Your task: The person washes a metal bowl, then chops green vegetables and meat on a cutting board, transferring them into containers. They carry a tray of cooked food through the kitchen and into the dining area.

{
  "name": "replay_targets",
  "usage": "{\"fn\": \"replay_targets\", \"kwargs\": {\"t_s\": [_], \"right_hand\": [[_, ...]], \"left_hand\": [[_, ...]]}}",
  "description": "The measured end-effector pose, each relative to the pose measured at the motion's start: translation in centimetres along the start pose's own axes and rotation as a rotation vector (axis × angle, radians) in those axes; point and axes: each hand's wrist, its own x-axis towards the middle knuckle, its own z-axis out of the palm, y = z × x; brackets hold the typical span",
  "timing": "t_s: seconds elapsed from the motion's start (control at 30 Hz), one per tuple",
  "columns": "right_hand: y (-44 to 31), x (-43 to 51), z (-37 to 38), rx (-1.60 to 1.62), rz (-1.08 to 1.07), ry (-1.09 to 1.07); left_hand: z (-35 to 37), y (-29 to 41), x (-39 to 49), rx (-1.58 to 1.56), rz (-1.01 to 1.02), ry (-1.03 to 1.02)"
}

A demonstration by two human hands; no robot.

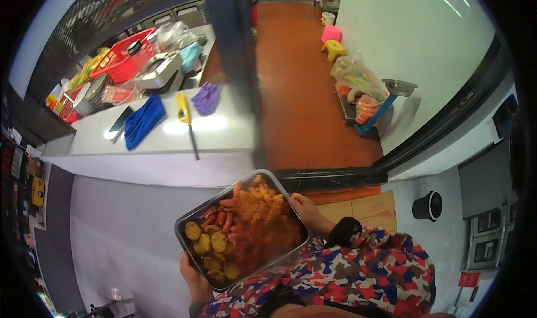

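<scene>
A rectangular metal tray [181,224] of food is held in front of my body, tilted across the view. My left hand [196,279] grips its lower left side, and my right hand [307,212] grips its right side. Browned potato pieces [211,244] lie at the left end of the tray, small red sausages [226,221] in the middle, and orange-brown fried strips [262,200] at the upper right. The lower right part of the food is blurred.
Ahead left, a white counter [226,137] holds a knife [120,123], a blue cloth [144,123] and a red basket [126,58]. A doorway with a dark sill [331,177] leads to an orange floor. Bagged vegetables [363,87] rest on a platform scale [386,104]. Cardboard [369,211] lies before the sill.
</scene>
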Motion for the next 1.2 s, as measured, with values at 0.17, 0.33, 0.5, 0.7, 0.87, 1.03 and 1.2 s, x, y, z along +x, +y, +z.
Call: {"fn": "replay_targets", "kwargs": {"t_s": [0.17, 0.33, 0.5, 0.7, 0.87, 1.03, 1.2], "right_hand": [[0.4, -0.8, -8.9, -0.086, -0.248, 0.201], [-0.1, -3.6, -17.3, 0.015, -0.187, 0.361], [-0.4, -3.3, -22.6, -0.014, -0.238, 0.464], [1.4, 1.4, -25.8, 0.096, -0.161, 0.509], [-0.3, 5.2, -28.8, 0.154, -0.181, 0.514], [-6.4, 9.4, -31.1, 0.045, -0.222, 0.494], [-12.6, 15.0, -30.2, 0.004, -0.323, 0.408]], "left_hand": [[7.0, -5.5, 4.1, 0.059, -0.064, -0.145], [14.6, -11.4, 7.5, -0.005, -0.333, -0.293], [21.2, -14.7, 9.3, 0.029, -0.233, -0.403], [26.0, -15.5, 12.6, 0.171, -0.197, -0.286], [31.4, -16.1, 15.2, 0.196, -0.137, -0.254], [36.3, -14.5, 17.0, 0.201, -0.160, -0.200], [38.1, -11.0, 19.0, 0.060, -0.027, -0.180]]}}
